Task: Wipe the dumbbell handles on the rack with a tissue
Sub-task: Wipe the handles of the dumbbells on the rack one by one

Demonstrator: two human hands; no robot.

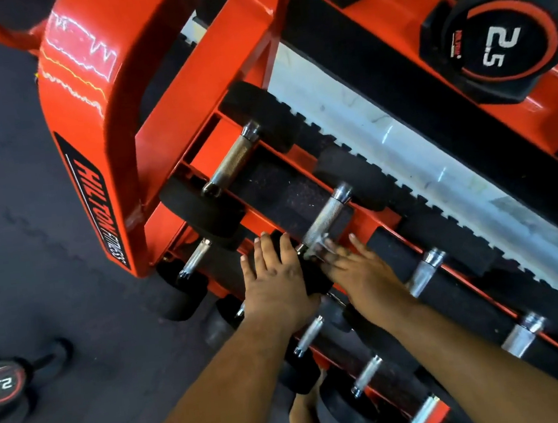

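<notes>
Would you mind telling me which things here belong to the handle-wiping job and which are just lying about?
Part of the job:
- orange rack
- dumbbell handle being worked on
- neighbouring handle
- left hand, resting on that dumbbell's near head
- right hand, at the handle's near end; the tissue is too blurred to tell

Lying about:
- 2.5 dumbbell on the floor

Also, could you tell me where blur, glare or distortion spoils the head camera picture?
In the head view, the right hand is motion-blurred at its fingertips by the dumbbell handle; glare streaks the orange rack upright; the wide lens bends the rack's lines; the left hand is sharp.
</notes>
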